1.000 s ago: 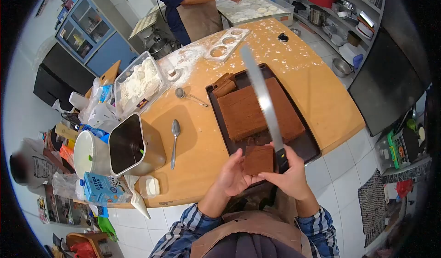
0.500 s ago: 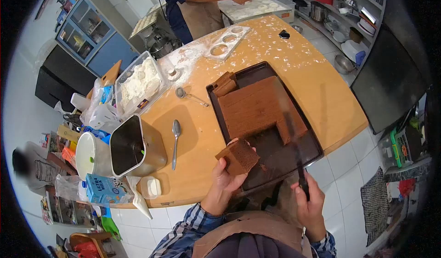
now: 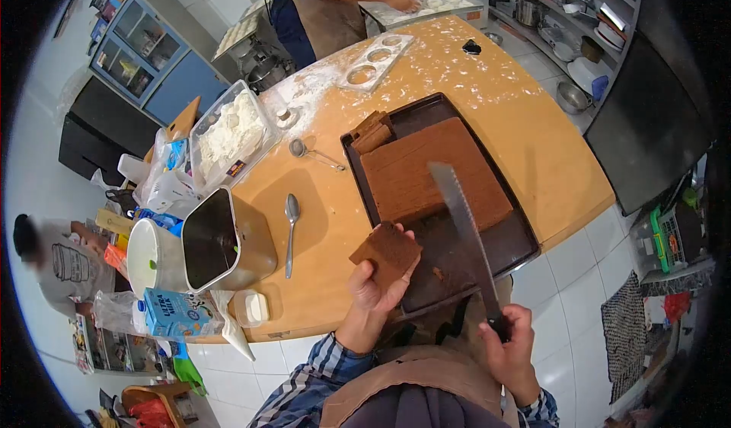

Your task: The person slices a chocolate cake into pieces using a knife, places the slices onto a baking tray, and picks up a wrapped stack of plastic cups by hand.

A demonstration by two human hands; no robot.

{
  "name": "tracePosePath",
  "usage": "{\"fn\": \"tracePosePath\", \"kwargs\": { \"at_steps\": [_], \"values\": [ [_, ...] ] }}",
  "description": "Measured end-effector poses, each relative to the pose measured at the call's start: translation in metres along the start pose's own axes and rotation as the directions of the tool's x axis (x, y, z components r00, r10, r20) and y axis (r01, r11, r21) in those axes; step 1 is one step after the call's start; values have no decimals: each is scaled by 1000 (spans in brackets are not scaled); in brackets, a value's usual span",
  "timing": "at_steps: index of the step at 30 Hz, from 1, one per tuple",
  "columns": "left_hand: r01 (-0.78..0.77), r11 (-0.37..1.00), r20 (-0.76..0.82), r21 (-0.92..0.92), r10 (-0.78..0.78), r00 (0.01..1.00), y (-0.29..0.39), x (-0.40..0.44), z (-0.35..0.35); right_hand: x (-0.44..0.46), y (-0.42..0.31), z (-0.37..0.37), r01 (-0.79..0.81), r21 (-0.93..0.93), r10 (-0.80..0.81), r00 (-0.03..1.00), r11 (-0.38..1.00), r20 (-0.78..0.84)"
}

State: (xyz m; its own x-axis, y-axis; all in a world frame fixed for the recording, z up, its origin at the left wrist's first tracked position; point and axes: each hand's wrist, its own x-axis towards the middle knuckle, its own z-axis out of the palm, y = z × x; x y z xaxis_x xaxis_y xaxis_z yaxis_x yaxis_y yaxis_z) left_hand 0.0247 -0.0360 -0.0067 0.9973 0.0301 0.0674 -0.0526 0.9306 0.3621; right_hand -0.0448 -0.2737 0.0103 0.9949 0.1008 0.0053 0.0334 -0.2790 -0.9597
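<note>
A square piece of brown cake (image 3: 387, 253) rests in my left hand (image 3: 375, 289), held up over the near left edge of the dark baking tray (image 3: 426, 294). My right hand (image 3: 512, 349) grips the black handle of a long serrated knife (image 3: 466, 226). Its blade points up and away, above the large brown cake slab (image 3: 426, 167) in the tray. Cut strips of cake (image 3: 371, 132) lie in the tray's far left corner. Some crumbs sit on the bare near part of the tray.
Left of the tray are a spoon (image 3: 291, 230), a small strainer (image 3: 298, 148), a metal container (image 3: 259, 251), a white tub (image 3: 146, 254), a milk carton (image 3: 173, 312) and a flour box (image 3: 266, 142). A co-worker (image 3: 327, 20) stands across the table; another person (image 3: 65, 264) is at far left.
The cake piece has gone from between both hands into my left hand alone. My right hand has moved right and down with the knife, away from the piece.
</note>
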Motion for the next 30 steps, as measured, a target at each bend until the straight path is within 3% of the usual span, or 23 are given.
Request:
{"fn": "tracePosePath", "kwargs": {
  "at_steps": [1, 4, 5, 8, 12, 26, 30],
  "values": [
    [-15, 997, -65, 75, 20, 998, 0, 0, 5, -1, 4, 3, 0, -29, 0, 1000, 1000, -4],
    [-29, 970, -209, 240, 81, 975, 1, -1, 12, 5, -16, 5, 298, -312, -285, 954, 902, 87],
    [-30, 966, -226, 257, 91, 970, 1, 0, 12, 13, -19, 7, 447, -324, -434, 893, 834, 114],
    [-48, 948, -277, 315, 140, 951, 1, -1, 19, 10, -25, 4, 439, -395, -394, 899, 807, 193],
    [-61, 931, -318, 359, 184, 930, 2, -3, 23, 11, -23, 6, 429, -420, -394, 903, 800, 170],
    [-20, 931, -378, 365, 168, 910, 1, -4, 22, 11, -23, 6, 417, -442, -372, 909, 794, 189],
    [-29, 927, -394, 374, 187, 900, 0, -3, 20, 9, -28, 6, 309, -413, -241, 948, 857, 209]
  ]
}}
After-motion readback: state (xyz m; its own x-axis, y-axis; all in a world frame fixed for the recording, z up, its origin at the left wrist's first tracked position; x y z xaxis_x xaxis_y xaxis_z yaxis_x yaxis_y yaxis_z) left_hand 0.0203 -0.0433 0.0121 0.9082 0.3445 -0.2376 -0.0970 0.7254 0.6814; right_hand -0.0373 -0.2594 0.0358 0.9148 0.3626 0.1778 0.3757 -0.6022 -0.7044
